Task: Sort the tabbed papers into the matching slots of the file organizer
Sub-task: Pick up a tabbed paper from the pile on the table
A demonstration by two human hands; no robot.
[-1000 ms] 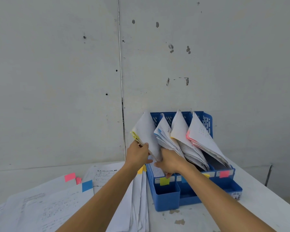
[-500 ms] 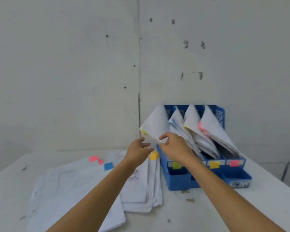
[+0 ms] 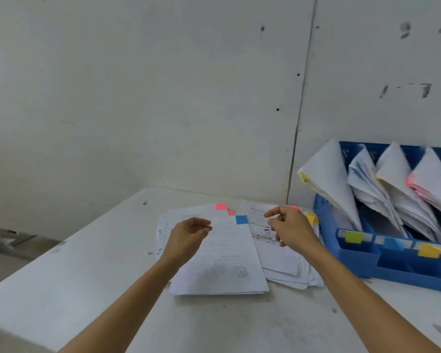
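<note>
While both hover empty over the loose stack of tabbed papers (image 3: 224, 263) on the scuffed white table (image 3: 61, 276), the left grip (image 3: 189, 235) and right grip (image 3: 290, 230) hang loosely curled; the blue plastic file organizer (image 3: 362, 258), just right, holds fanned, curling sheets (image 3: 334, 179).

Bare office-like workroom, scuffed white panel wall (image 3: 163, 98) filling upper frame, white table (image 3: 74, 276) lower half, blue file organizer (image 3: 392, 266) at right, loose tabbed papers (image 3: 222, 263) centre.
</note>
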